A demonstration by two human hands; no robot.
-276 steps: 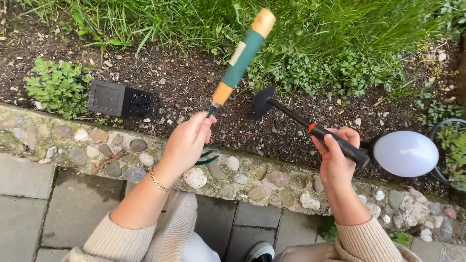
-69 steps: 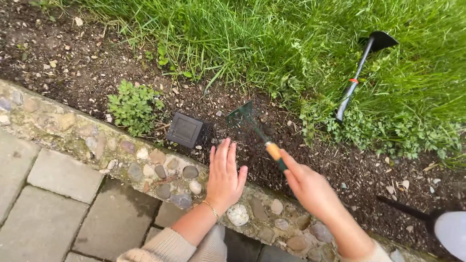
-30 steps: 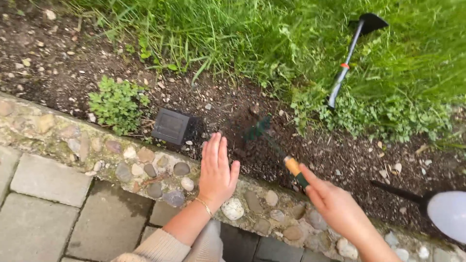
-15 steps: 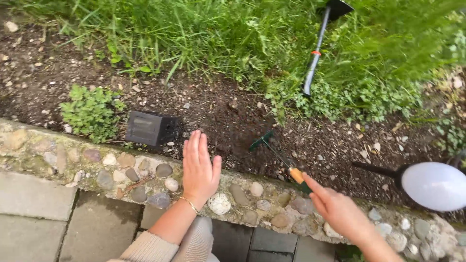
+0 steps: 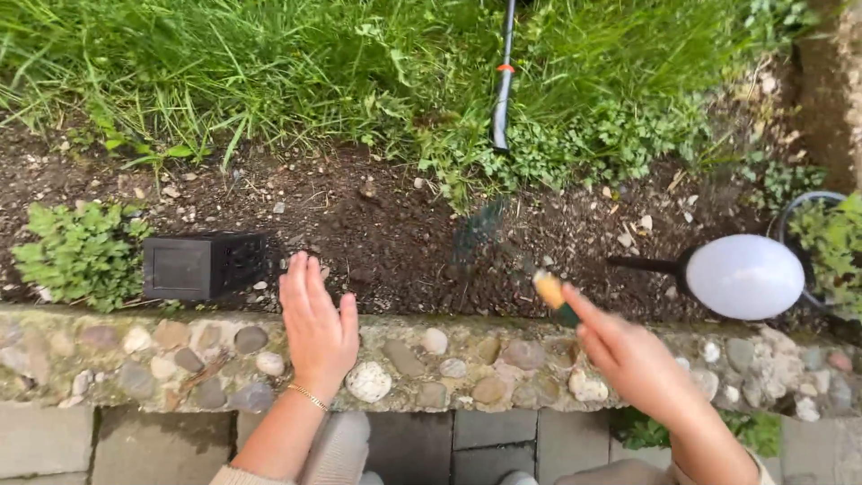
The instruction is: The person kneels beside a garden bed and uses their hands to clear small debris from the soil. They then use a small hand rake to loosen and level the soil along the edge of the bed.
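Note:
My right hand (image 5: 633, 359) grips a small hand rake (image 5: 516, 265) by its green and wooden handle. The green tines are blurred over the dark soil (image 5: 386, 224) of the bed. My left hand (image 5: 316, 328) lies flat, fingers together, on the pebble-set stone edging (image 5: 467, 364), its fingertips reaching the soil. It holds nothing. A gold bracelet sits on that wrist.
A black hoe (image 5: 503, 85) with a long handle lies in the grass (image 5: 269, 63) at the top. A black box-shaped garden lamp (image 5: 202, 265) lies on its side to the left, a white globe lamp (image 5: 743, 276) to the right. Paving stones (image 5: 81, 445) run below the edging.
The view has shifted right, so the box lamp and hoe sit further left. The rake head has swung up and left over the soil; my left hand stays on the edging.

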